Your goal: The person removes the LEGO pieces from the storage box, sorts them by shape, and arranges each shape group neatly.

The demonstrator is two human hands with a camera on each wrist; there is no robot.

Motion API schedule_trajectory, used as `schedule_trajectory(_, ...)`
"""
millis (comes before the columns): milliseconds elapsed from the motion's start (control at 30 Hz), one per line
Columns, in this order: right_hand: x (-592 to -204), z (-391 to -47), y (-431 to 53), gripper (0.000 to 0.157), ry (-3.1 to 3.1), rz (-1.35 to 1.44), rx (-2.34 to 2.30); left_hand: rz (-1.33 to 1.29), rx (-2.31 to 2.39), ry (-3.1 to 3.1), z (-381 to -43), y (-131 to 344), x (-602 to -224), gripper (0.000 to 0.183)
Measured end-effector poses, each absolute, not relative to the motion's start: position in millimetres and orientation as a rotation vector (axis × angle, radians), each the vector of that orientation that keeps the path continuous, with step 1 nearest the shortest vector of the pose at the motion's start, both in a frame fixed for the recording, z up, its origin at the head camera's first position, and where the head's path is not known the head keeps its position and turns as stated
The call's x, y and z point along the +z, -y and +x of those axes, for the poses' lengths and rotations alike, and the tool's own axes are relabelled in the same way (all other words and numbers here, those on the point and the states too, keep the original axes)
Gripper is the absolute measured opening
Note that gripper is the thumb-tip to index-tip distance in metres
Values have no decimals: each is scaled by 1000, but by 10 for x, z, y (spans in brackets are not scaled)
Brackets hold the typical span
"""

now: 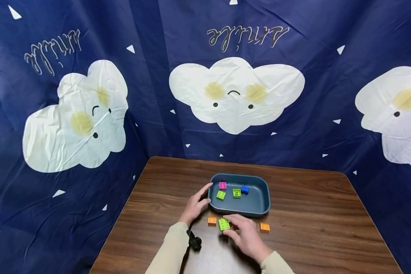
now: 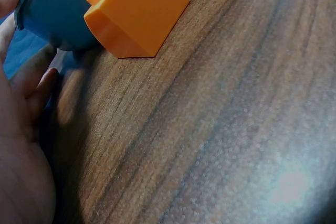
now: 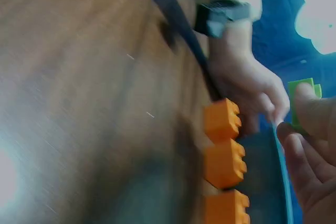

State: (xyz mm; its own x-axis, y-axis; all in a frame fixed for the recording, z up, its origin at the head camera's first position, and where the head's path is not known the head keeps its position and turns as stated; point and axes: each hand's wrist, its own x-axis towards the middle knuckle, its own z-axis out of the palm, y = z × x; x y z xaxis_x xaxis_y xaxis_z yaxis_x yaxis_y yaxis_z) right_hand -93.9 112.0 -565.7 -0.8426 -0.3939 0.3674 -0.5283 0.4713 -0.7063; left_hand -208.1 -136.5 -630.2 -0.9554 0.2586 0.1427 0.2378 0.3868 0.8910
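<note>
My right hand (image 1: 244, 234) pinches a lime green toy building brick (image 1: 224, 224) between thumb and fingers, just in front of the blue-grey tray (image 1: 239, 208). Studs show on the brick's top. At the tray's left end, my left hand (image 1: 194, 205) touches the rim with its fingers extended. Inside the tray lie a pink brick (image 1: 222, 185), a green brick (image 1: 220, 195), an upturned green brick (image 1: 236, 193) and a blue brick (image 1: 245, 189). Orange bricks (image 3: 223, 163) stand in a row along the tray's near side; in the head view my right hand hides the middle one.
Brown wooden table (image 1: 311, 205) extends around the tray. A dark blue curtain (image 1: 150, 95) with printed clouds hangs behind and at both sides. A black device (image 1: 194, 241) is strapped at my left wrist.
</note>
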Motion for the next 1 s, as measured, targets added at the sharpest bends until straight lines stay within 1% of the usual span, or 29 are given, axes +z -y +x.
schedule_trajectory(267,-5863,-815,-950,40,2614,866,1365,450,1657,-2592,-2090,1358,-6290,65)
schedule_trajectory(733,-6169,-860,-705,35,2674,740,1336,447,1720,-2563,-2098,1362,-6335,64)
schedule_trajectory(1000,-6292,-875,-656,37,2632,714,1298,414,1664,-2578,-2100,1358,-6310,64)
